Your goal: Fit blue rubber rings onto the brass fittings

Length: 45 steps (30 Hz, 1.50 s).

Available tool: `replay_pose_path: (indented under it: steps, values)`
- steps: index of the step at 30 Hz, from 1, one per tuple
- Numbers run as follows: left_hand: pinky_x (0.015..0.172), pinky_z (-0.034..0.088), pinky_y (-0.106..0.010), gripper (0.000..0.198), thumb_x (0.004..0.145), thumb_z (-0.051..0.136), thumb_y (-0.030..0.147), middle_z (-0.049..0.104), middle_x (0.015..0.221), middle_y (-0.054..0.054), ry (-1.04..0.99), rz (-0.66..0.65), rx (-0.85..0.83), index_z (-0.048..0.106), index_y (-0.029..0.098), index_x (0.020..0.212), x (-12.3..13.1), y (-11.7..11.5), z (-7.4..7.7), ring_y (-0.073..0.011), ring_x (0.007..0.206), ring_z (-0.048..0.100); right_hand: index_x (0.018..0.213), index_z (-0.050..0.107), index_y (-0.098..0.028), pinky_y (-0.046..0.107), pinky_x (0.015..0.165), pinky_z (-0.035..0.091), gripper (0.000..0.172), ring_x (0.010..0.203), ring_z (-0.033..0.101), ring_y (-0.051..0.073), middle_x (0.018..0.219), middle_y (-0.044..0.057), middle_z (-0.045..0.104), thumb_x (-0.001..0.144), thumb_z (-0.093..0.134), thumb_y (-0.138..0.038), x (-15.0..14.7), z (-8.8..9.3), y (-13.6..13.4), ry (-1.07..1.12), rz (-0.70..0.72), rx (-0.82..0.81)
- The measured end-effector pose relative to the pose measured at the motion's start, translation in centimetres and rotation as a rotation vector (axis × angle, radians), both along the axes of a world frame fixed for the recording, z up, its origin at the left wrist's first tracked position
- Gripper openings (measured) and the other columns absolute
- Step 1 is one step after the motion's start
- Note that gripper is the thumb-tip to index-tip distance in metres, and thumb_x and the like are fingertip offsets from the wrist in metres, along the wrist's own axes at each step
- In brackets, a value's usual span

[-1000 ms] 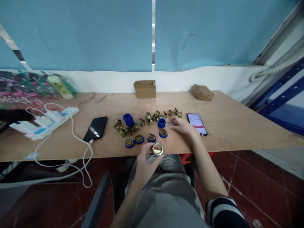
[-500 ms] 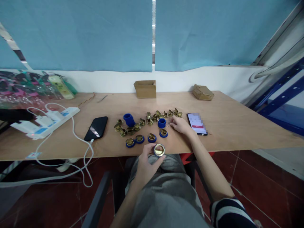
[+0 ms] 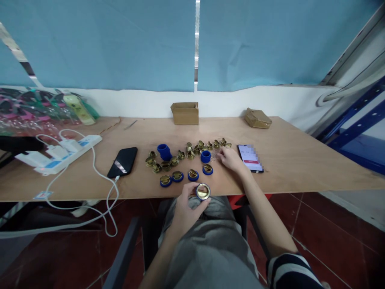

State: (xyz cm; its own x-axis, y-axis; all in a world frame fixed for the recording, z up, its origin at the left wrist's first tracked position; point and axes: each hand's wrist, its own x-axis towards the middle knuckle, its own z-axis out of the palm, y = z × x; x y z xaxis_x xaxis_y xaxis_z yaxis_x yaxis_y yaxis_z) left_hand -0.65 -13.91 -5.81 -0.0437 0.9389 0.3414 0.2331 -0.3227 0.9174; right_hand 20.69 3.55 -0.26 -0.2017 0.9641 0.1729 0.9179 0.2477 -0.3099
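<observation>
My left hand [image 3: 186, 206] holds a round brass piece with a blue ring [image 3: 203, 192] between thumb and fingers, just off the table's front edge. My right hand [image 3: 230, 158] rests on the table by some small clear rings [image 3: 214, 155], its fingertips pinched together; what they hold is too small to name. Left of it stands a stack of blue rings [image 3: 205, 156], with another blue stack [image 3: 164, 152] farther left. Several brass pieces [image 3: 165, 165] lie around the stacks. Nearer to me, brass pieces seated in blue rings [image 3: 193, 174] form a loose row.
A black phone [image 3: 122, 162] on a cable and a white power strip [image 3: 64, 154] lie at the left. A lit phone [image 3: 250, 158] is right of my right hand. An open carton [image 3: 185, 113] and a brown package [image 3: 258, 118] stand at the back.
The view has shifted slightly. Both hands keep nearly the same places, and the left still holds the brass piece.
</observation>
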Motion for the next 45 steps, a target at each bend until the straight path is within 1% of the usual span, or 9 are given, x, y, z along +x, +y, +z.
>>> replay_pose_path:
  steps: [3, 11, 20, 24, 29, 31, 34, 40, 45]
  values:
    - [0.094, 0.057, -0.036, 0.042, 0.082, 0.079, 0.023, 0.073, 0.111, -0.004, -0.003, -0.007, -0.003, 0.057, 0.025, 0.118, 0.0, 0.0, 0.1, -0.0213, 0.104, 0.072, 0.096, 0.069, -0.014, 0.035, 0.087, 0.05, 0.013, 0.097, 0.068, 0.026, 0.108, 0.017, 0.073, 0.098, 0.057, -0.019, 0.1, 0.3, -0.1, 0.077, 0.006, 0.053]
    - [0.094, 0.057, -0.036, 0.042, 0.082, 0.078, 0.024, 0.073, 0.11, -0.002, 0.015, -0.002, 0.001, 0.057, 0.026, 0.118, -0.1, 0.0, 0.1, -0.0203, 0.102, 0.072, 0.093, 0.066, -0.017, 0.03, 0.069, 0.044, 0.013, 0.073, 0.065, 0.022, 0.077, 0.007, 0.072, 0.095, 0.054, -0.02, 0.3, 0.6, -0.3, 0.308, 0.005, 0.14]
    - [0.092, 0.058, -0.035, 0.043, 0.082, 0.079, 0.023, 0.072, 0.109, -0.002, 0.026, -0.012, 0.03, 0.057, 0.026, 0.118, -0.1, 0.1, -0.2, -0.0195, 0.101, 0.072, 0.078, 0.057, -0.022, 0.031, 0.068, 0.043, 0.012, 0.065, 0.061, 0.021, 0.067, 0.003, 0.067, 0.088, 0.058, -0.016, 0.1, 1.0, -1.1, 0.5, 0.071, 0.133]
    - [0.091, 0.058, -0.034, 0.043, 0.082, 0.079, 0.022, 0.072, 0.108, -0.001, 0.018, 0.003, 0.049, 0.057, 0.026, 0.119, -0.1, 0.1, -0.1, -0.019, 0.1, 0.073, 0.082, 0.055, -0.023, 0.03, 0.067, 0.048, 0.013, 0.064, 0.065, 0.02, 0.066, 0.001, 0.067, 0.094, 0.056, -0.026, 0.0, 1.4, -3.6, 0.648, 0.135, 0.099]
    - [0.085, 0.06, -0.031, 0.043, 0.081, 0.079, 0.021, 0.073, 0.106, -0.002, 0.018, 0.05, 0.09, 0.059, 0.026, 0.119, -0.1, -0.4, 0.7, -0.0186, 0.095, 0.073, 0.09, 0.057, -0.022, 0.028, 0.063, 0.053, 0.027, 0.06, 0.065, 0.017, 0.068, 0.0, 0.066, 0.102, 0.05, -0.045, -2.0, 1.2, -10.0, 0.862, 0.184, 0.054]
    - [0.081, 0.059, -0.03, 0.043, 0.08, 0.08, 0.021, 0.074, 0.104, -0.002, 0.038, 0.074, 0.106, 0.06, 0.025, 0.118, -0.2, -0.7, 1.0, -0.0186, 0.092, 0.073, 0.09, 0.062, -0.022, 0.026, 0.06, 0.052, 0.027, 0.058, 0.063, 0.015, 0.069, -0.001, 0.065, 0.099, 0.06, -0.048, -3.0, 0.8, -12.6, 1.111, 0.21, 0.019]
    - [0.077, 0.058, -0.029, 0.045, 0.078, 0.082, 0.021, 0.074, 0.099, -0.001, 0.096, 0.114, 0.143, 0.061, 0.025, 0.117, -0.3, -1.0, 1.5, -0.0175, 0.085, 0.071, 0.091, 0.064, -0.022, 0.023, 0.059, 0.05, 0.023, 0.058, 0.061, 0.012, 0.069, -0.002, 0.064, 0.098, 0.066, -0.044, -4.1, -0.1, -15.4, 1.333, 0.218, -0.049]
    - [0.071, 0.055, -0.027, 0.043, 0.079, 0.08, 0.016, 0.075, 0.107, -0.003, 0.152, 0.087, 0.256, 0.061, 0.026, 0.117, -0.1, -1.3, 2.2, -0.0163, 0.084, 0.071, 0.094, 0.067, -0.021, 0.021, 0.054, 0.042, 0.021, 0.054, 0.054, 0.008, 0.072, -0.002, 0.062, 0.099, 0.068, -0.041, -4.9, -1.5, -17.0, 1.543, 0.32, -0.256]
    - [0.074, 0.056, -0.028, 0.041, 0.081, 0.078, 0.013, 0.075, 0.115, -0.005, 0.186, 0.034, 0.287, 0.061, 0.025, 0.116, -0.3, -1.4, 2.4, -0.0186, 0.095, 0.073, 0.093, 0.066, -0.02, 0.02, 0.049, 0.032, 0.023, 0.05, 0.043, 0.005, 0.074, -0.002, 0.059, 0.098, 0.068, -0.043, -5.4, -1.9, -16.8, 1.513, 0.3, -0.31]
